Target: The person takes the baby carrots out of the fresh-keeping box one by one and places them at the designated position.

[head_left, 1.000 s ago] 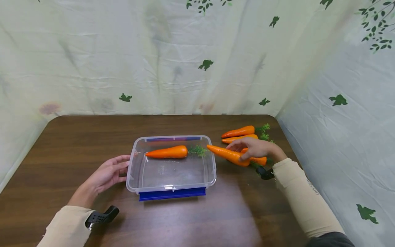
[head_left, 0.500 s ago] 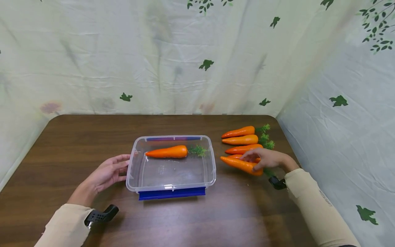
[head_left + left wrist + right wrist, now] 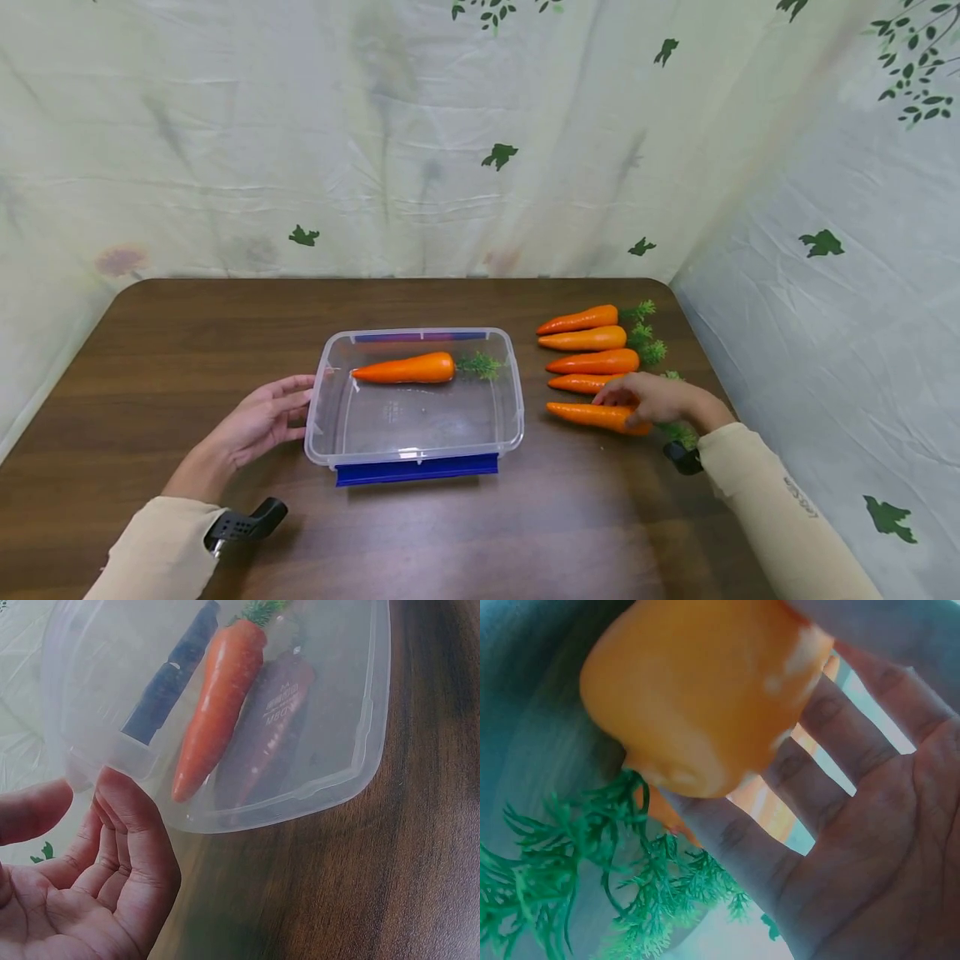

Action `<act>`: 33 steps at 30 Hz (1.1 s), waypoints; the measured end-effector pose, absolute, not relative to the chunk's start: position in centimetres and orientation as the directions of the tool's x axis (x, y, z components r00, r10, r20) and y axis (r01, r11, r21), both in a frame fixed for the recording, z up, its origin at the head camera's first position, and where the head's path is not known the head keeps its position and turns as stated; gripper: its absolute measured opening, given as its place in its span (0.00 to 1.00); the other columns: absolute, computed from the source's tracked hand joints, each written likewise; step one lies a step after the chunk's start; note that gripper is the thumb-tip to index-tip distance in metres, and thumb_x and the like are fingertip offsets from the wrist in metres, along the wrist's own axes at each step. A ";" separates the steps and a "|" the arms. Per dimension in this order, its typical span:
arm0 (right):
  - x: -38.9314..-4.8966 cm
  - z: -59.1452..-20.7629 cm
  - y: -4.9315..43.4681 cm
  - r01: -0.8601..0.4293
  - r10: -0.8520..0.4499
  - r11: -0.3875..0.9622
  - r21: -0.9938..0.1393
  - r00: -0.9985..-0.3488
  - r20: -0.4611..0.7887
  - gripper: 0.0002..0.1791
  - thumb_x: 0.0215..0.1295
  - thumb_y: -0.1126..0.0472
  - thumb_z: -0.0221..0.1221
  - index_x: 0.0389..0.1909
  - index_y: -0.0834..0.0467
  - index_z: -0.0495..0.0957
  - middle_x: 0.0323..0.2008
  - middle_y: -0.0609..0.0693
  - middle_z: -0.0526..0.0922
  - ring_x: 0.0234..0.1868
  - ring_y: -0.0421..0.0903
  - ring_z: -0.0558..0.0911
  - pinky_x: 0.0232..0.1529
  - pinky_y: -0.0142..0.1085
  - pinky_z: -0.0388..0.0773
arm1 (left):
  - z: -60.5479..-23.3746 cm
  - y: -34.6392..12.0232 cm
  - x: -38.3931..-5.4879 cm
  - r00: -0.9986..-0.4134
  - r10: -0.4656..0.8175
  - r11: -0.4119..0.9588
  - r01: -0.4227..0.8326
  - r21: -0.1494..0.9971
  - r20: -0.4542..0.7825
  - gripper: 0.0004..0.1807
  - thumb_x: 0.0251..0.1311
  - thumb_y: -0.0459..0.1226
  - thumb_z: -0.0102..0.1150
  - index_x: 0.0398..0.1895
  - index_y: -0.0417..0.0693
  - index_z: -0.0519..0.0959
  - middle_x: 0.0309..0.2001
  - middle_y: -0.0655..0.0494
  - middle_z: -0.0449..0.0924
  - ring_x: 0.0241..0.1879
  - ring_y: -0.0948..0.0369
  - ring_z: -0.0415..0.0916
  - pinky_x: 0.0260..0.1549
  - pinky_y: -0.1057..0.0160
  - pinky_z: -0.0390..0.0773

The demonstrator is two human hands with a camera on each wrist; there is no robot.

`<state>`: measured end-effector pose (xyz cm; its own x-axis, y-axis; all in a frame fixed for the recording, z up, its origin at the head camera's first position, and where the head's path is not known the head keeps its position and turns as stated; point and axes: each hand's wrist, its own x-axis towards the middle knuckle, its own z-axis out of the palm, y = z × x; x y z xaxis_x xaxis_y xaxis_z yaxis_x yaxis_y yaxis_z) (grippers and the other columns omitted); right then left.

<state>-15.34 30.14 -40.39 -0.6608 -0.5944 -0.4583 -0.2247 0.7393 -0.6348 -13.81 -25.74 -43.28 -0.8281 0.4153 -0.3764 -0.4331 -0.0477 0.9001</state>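
In the head view my right hand (image 3: 656, 398) pinches the fat end of an orange carrot (image 3: 588, 415), the nearest of a row at the table's right. In the right wrist view this carrot (image 3: 697, 682) sits between thumb and fingers, its green top (image 3: 562, 855) hanging free. My left hand (image 3: 262, 421) touches the left side of a clear plastic box (image 3: 420, 457) with loosely bent fingers; the left wrist view has the fingertips (image 3: 120, 787) at its corner. One carrot (image 3: 405, 368) lies inside the box, its leafy top to the right.
Behind the held carrot lie more carrots: a partly covered one (image 3: 581, 383), then a carrot (image 3: 592, 362), another carrot (image 3: 583, 339) and the farthest carrot (image 3: 577, 319). A blue latch flap (image 3: 416, 472) hangs off the box's front. Fabric (image 3: 390, 150) borders the brown table (image 3: 465, 542).
My right hand has carried its carrot from beside the box to the right and nearer, to the row's front end. The left hand and box have stayed put.
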 end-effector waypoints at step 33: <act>-13.7 -41.7 30.9 -0.297 -0.538 0.744 -0.599 -0.798 -0.273 0.20 0.53 0.71 0.66 0.49 0.67 0.78 0.47 0.57 0.82 0.50 0.57 0.80 0.51 0.51 0.77 | -43.2 -25.7 -13.8 -0.834 0.399 -0.017 -0.422 0.907 -0.380 0.17 0.72 0.40 0.49 0.60 0.50 0.65 0.51 0.61 0.74 0.49 0.62 0.77 0.48 0.54 0.80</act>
